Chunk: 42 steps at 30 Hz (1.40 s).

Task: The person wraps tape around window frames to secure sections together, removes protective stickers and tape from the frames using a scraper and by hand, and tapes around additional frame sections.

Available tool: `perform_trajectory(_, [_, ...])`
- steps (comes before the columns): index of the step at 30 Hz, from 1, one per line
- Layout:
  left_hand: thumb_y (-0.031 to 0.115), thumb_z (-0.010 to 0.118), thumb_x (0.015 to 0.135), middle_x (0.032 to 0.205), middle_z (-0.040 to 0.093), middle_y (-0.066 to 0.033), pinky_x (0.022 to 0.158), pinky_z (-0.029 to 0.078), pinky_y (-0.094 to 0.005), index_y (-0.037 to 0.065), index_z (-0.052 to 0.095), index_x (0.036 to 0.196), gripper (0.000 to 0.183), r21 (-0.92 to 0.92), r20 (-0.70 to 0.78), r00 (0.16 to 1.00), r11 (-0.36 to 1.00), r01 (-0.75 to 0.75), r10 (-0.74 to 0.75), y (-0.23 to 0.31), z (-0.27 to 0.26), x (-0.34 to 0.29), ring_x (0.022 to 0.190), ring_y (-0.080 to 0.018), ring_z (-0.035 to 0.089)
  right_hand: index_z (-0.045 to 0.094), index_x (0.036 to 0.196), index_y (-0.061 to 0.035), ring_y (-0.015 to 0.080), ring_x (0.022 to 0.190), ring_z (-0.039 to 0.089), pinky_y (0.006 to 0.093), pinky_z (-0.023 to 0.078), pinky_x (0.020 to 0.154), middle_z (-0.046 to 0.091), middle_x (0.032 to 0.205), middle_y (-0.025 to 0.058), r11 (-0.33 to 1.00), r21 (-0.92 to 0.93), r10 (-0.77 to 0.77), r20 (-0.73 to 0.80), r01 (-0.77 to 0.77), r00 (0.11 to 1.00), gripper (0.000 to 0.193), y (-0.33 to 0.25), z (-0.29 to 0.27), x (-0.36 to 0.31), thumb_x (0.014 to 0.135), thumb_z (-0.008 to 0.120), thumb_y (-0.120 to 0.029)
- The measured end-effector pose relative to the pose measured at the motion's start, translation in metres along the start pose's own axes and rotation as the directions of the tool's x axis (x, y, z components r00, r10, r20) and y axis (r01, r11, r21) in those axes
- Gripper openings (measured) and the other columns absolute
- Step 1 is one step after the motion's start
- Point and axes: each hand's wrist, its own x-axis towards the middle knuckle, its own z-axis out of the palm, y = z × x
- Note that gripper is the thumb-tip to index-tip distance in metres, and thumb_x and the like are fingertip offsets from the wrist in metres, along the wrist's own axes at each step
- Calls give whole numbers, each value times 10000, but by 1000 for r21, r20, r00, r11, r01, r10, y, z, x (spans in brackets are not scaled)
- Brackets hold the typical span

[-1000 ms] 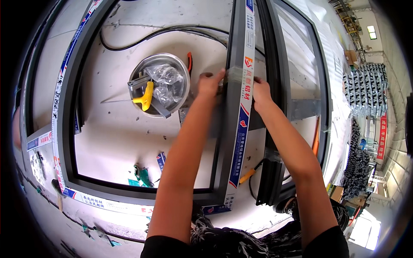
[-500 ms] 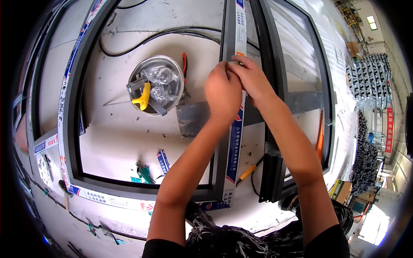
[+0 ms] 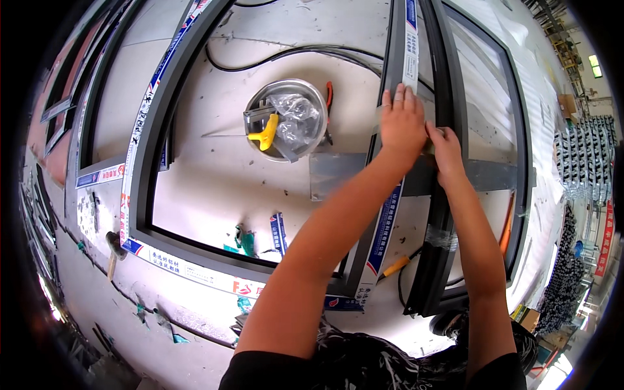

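Your left hand (image 3: 403, 127) has uncurled flat onto the labelled bar (image 3: 410, 62) — seemingly pressing, not gripping; your right hand (image 3: 446, 148) bends at the bar's right edge — grip hidden, can't tell.

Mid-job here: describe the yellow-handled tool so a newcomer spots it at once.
Inside the large dark grey frame sits a round metal bowl. Over the bowl's left part lies the T-handled tool, its thin shaft jutting out leftward. Its bright yellow handle sets it apart from the clear plastic bags and grey metal parts beside it.
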Motion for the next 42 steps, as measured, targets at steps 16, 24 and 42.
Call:
perform_trajectory(16, [275,489,929,1368,496,-126,1158,150,-493,59,549,1293,428,492,783,621,576,-653,35,45,20,-20,1305,-317,389,507,1033,-61,61,548,455,211,356,465,510,711,5,949,68,-316,224,308,922,164,-123,-39,-131,948,592,-173])
perform_trajectory(24, [243,578,886,1129,659,-57,1115,320,-405,120,660,1108,266,-76,859,423,889,-452,289,44,-66,-50,1073,-241,615,528,1014,-54,102,672,569,241,460,582,566,752,25,990,96,53,390,-98,919,139,-32,-68,-144,930,601,-136])
perform_trajectory(42, [347,795,731,1252,564,-204,967,459,-452,37,369,1429,874,752,-98,830,505,423,-549,-294,-412,-126,1123,-373,572,613,1106,-5,196,939,631,312,503,844,667,1011,109,938,-314,293,499,-145,815,518,37,2,-135,805,786,-389])
